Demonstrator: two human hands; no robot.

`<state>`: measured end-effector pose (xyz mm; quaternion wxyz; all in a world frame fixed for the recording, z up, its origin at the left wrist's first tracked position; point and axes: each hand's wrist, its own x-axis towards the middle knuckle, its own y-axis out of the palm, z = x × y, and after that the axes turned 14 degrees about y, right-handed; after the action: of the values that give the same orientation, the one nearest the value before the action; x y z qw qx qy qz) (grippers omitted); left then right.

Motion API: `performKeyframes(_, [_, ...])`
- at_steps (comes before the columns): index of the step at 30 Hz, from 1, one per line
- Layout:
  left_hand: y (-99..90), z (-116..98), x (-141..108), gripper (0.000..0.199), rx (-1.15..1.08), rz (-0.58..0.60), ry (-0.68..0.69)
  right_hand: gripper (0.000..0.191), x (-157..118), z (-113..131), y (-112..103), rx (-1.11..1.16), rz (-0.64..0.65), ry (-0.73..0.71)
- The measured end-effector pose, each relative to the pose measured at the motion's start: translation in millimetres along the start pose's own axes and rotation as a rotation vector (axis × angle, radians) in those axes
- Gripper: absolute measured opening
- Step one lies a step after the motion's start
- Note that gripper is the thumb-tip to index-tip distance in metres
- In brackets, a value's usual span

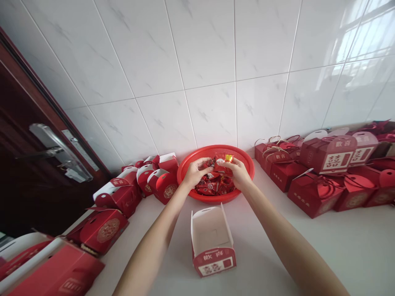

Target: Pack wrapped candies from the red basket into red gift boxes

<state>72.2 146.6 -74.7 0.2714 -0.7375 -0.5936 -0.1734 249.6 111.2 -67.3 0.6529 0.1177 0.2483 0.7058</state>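
Over the round red plastic basket (216, 199), the left hand (196, 174) pinched a dark-red wrapped piece (210, 164), the right hand (240, 172) a glossy red-and-gold packet (221, 157). Both seemed light and slippery, best gripped at the edges.

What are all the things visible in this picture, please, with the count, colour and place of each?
Basket: one, red, by the wall
Wrapped packets: many, uncountable, mostly red, in the basket
Open box: one, red outside, white inside, in front of the basket
Left-side boxes: several, overlapping, red with white insides, left of the basket
Right-side boxes: several, some stacked, red, right of the basket
Table: one, whitish, under everything
Tiled wall: one, white with grey veins, behind
Door: one, dark reddish-brown, far left
Door handle: one, silver, on the door
Left hand: one, bare, over the basket, at the packets
Right hand: one, bare, over the basket, fingers on a red packet
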Motion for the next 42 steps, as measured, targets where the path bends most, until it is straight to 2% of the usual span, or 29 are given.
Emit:
performKeyframes(5, [-0.4, -2.2, -0.6, 0.055, 0.033, -0.019, -0.022, 0.025, -0.1, -0.5, -0.2, -0.003, -0.006, -0.017])
performKeyframes(9, [-2.7, 1.2, 2.0, 0.042, 0.321, 0.040, -0.108, 0.024, -1.3, 1.5, 1.2, 0.028, -0.084, -0.020])
performKeyframes(12, [-2.3, 7.9, 2.9, 0.031, 0.453, 0.183, -0.176, 0.024, -2.1, 3.0, 2.2, 0.042, -0.140, -0.023])
performKeyframes(15, [0.8, 11.4, 1.9, 0.018, 0.575, 0.398, -0.235, 0.025, -2.1, 3.2, 2.2, 0.043, -0.137, -0.038])
performKeyframes(17, [3.3, 10.3, 1.2, 0.022, 0.652, 0.510, -0.252, 0.025, -1.8, 3.0, 1.9, 0.049, -0.134, -0.043])
performKeyframes(20, [5.8, 6.5, 0.4, 0.025, 0.766, 0.607, -0.262, 0.025, -1.2, 2.7, 1.7, 0.054, -0.138, -0.046])
performKeyframes(22, [6.7, 4.8, -0.3, 0.016, 0.834, 0.646, -0.271, 0.024, -1.3, 2.4, 1.9, 0.048, -0.135, -0.048])
performKeyframes(25, [7.7, 5.3, -1.9, 0.009, 0.910, 0.677, -0.285, 0.023, -2.2, 1.9, 2.0, 0.041, -0.132, -0.050])
performKeyframes(30, [9.8, 9.0, -3.0, 0.035, 0.973, 0.687, -0.284, 0.024, -3.0, 1.1, 1.4, 0.033, -0.123, -0.056])
performKeyframes(32, [11.3, 9.5, -2.9, 0.040, 0.995, 0.697, -0.296, 0.025, -2.5, 1.0, 1.2, 0.035, -0.116, -0.061])
performKeyframes(39, [15.5, 8.4, -3.2, 0.021, 1.046, 0.701, -0.305, 0.026, 0.3, 1.4, 1.2, 0.051, -0.117, -0.065])
performKeyframes(42, [14.4, 7.9, -3.1, 0.024, 1.022, 0.711, -0.314, 0.026, -0.1, 1.5, 1.6, 0.049, -0.117, -0.061])
